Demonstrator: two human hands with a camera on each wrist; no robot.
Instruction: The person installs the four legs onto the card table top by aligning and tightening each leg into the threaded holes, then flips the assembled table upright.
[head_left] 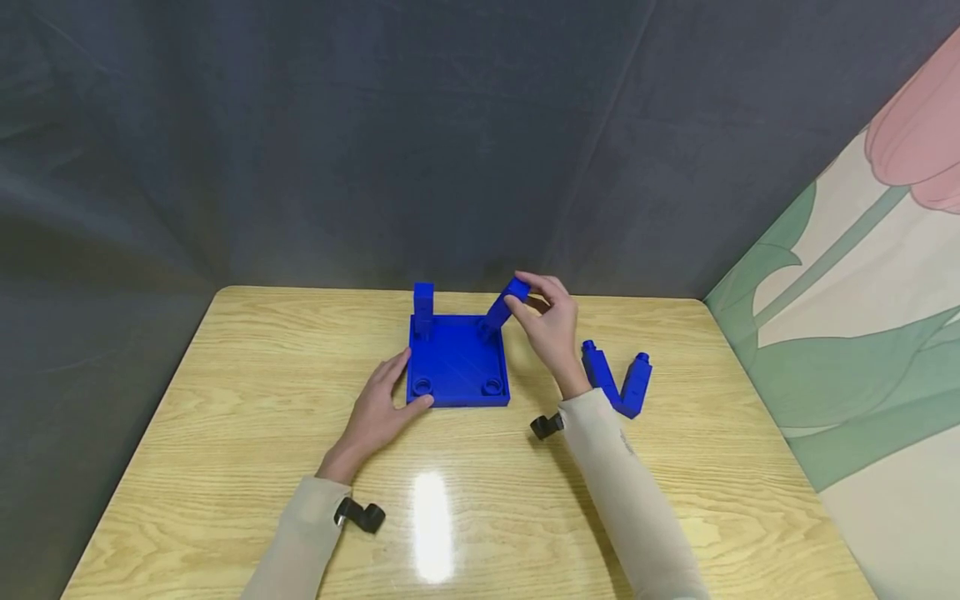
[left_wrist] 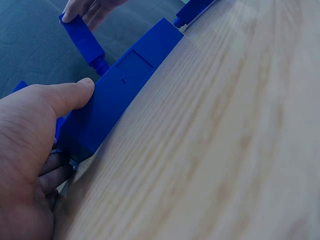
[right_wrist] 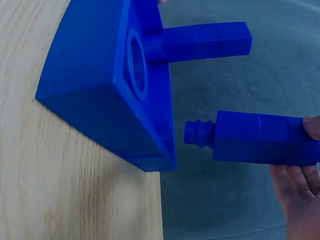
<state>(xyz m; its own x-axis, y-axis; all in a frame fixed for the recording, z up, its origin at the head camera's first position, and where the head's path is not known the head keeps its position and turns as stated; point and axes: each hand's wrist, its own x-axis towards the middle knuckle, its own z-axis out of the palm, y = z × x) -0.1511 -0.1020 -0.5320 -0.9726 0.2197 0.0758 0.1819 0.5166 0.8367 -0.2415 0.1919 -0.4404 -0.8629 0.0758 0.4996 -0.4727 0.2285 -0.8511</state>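
A square blue tray-like base [head_left: 457,367] with raised edges and round corner sockets lies on the table. One blue leg [head_left: 423,308] stands upright at its far left corner. My left hand [head_left: 378,412] holds the base by its near left corner, thumb on the front side and fingers along the left side. Between thumb and fingertips my right hand [head_left: 551,325] pinches a second blue leg [right_wrist: 265,137], tilted over the far right corner. Its ridged round peg [right_wrist: 199,133] points toward the base and shows apart from it in the right wrist view.
Two more blue legs [head_left: 600,371] [head_left: 637,383] lie on the wooden table [head_left: 262,392] right of the base, their ends meeting in a V. Dark cloth [head_left: 450,167] hangs behind the table, and a flower-patterned panel [head_left: 862,333] stands at the right.
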